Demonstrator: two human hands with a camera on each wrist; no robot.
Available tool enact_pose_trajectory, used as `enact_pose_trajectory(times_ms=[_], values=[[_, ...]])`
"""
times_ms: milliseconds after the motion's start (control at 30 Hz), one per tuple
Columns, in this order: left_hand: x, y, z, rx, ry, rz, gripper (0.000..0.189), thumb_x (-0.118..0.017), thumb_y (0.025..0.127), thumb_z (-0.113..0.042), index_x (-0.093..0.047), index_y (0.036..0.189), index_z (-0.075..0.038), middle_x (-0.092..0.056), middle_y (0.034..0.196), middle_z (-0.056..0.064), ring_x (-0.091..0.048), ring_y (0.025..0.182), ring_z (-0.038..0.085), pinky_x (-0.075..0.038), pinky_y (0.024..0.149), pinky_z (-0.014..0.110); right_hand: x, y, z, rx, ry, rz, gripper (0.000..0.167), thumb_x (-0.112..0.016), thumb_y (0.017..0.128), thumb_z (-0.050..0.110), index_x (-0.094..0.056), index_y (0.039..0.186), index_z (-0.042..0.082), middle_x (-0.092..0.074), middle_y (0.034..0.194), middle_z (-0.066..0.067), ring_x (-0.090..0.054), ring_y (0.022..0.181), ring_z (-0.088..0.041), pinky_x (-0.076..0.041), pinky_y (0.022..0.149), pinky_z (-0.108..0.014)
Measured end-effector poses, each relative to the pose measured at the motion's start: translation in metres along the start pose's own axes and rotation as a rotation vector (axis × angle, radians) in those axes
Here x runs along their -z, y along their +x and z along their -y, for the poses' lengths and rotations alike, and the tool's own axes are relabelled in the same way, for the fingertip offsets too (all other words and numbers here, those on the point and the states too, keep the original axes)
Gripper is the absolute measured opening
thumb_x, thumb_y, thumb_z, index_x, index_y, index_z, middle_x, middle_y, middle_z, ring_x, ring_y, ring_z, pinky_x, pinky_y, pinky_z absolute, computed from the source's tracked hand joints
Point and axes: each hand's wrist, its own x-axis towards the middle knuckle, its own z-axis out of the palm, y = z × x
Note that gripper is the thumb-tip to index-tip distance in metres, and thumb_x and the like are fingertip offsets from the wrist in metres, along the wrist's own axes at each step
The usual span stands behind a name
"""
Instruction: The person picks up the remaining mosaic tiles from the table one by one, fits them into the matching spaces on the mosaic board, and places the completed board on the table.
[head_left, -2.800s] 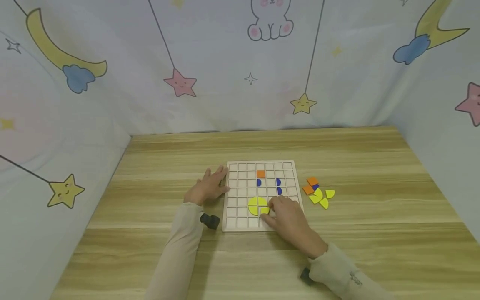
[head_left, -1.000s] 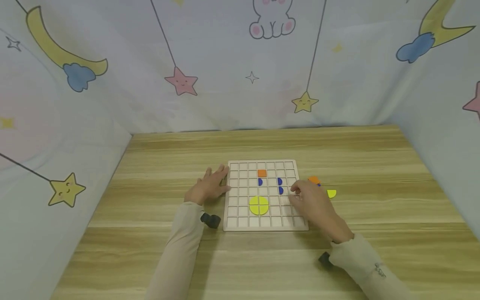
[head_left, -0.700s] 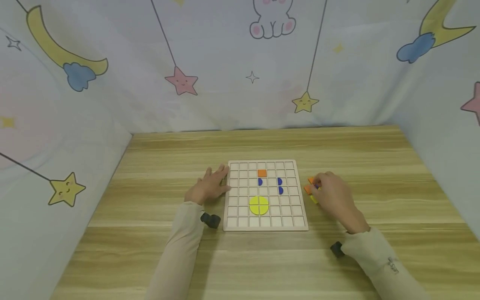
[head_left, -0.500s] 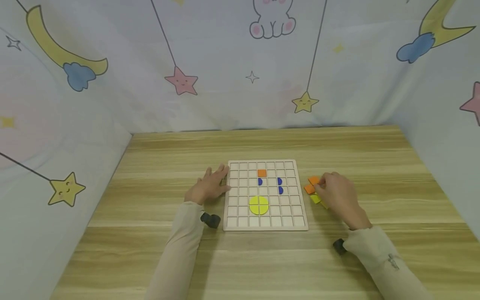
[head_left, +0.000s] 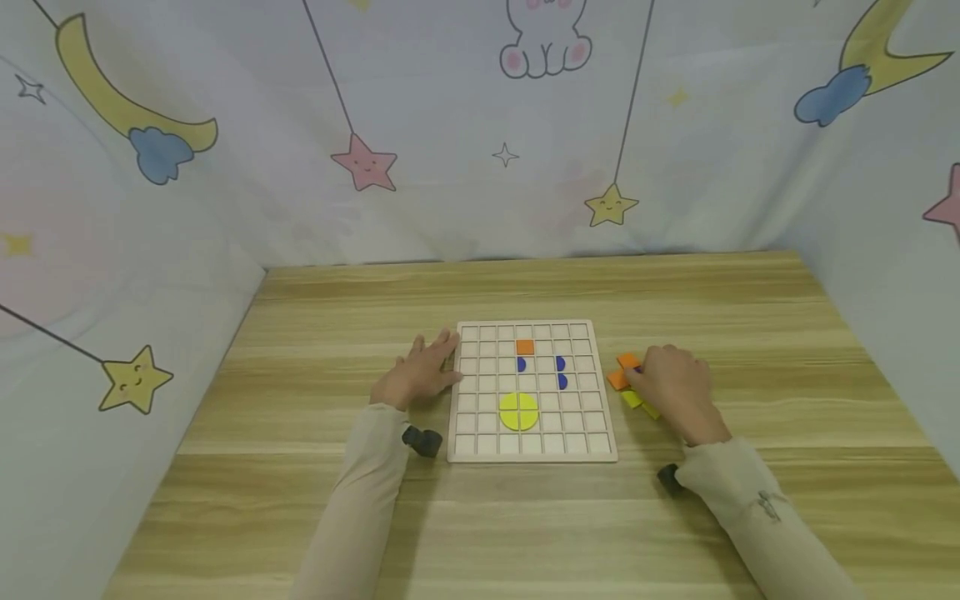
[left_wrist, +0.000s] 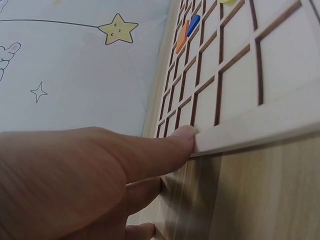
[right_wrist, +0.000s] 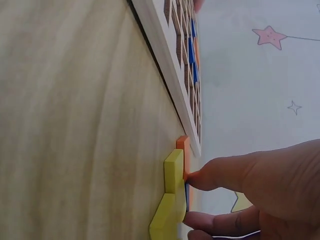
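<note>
My left hand [head_left: 416,371] lies with fingers spread at the left edge of a wooden grid board [head_left: 532,457]; its thumb [left_wrist: 172,150] touches the rim in the left wrist view. My right hand [head_left: 675,387] is over the loose pieces right of the board. Its thumb and a fingertip pinch at a blue half-circle piece [right_wrist: 187,196] in the right wrist view, mostly hidden behind yellow pieces [right_wrist: 173,170]. On the board sit an orange square [head_left: 525,347], several blue half-circles [head_left: 562,382] and yellow quarter-circles forming a full disc [head_left: 528,421].
Orange squares [head_left: 618,380] and yellow quarter pieces [head_left: 632,399] lie by my right hand, some covered by it. The wood-grain table [head_left: 525,525] is bordered by a printed cloth backdrop [head_left: 450,225] behind and at both sides.
My right hand has left the yellow disc, whose last quarter now lies flat in its cell, and moved right to the loose pieces. My left hand has stayed at the board's edge.
</note>
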Motion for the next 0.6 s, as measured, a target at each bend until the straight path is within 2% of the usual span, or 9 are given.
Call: enact_pose_trajectory(times_ms=[200, 400, 600], values=[[-0.0003, -0.0002, -0.0002, 0.006, 0.001, 0.001, 0.070, -0.051, 0.099, -0.031, -0.012, 0.155, -0.017, -0.001, 0.162, 0.005, 0.007, 0.146, 0.043, -0.005, 0.110, 0.071, 0.0021, 0.0033, 0.0036, -0.027, -0.040, 0.044, 0.049, -0.057, 0.090, 0.039, -0.043, 0.050, 0.014, -0.044, 0.057, -0.003, -0.045, 0.057, -0.022, -0.041, 0.065, -0.046], [0.0007, -0.0004, -0.0011, 0.008, 0.009, 0.000, 0.070, -0.052, 0.099, -0.030, -0.012, 0.155, -0.017, -0.001, 0.162, 0.006, 0.006, 0.145, 0.044, -0.006, 0.109, 0.072, 0.0030, 0.0039, 0.0053, -0.045, -0.044, 0.054, 0.048, -0.056, 0.092, 0.040, -0.046, 0.053, 0.013, -0.048, 0.060, -0.006, -0.049, 0.062, -0.025, -0.043, 0.071, -0.054], [0.0016, -0.0010, -0.0004, 0.002, 0.006, 0.004, 0.070, -0.052, 0.099, -0.029, -0.011, 0.155, -0.016, -0.001, 0.162, 0.007, 0.006, 0.145, 0.045, -0.005, 0.109, 0.072, 0.0035, 0.0036, 0.0065, -0.040, -0.028, 0.079, 0.049, -0.053, 0.094, 0.039, -0.045, 0.054, 0.013, -0.045, 0.058, -0.004, -0.048, 0.059, -0.024, -0.044, 0.072, -0.054]])
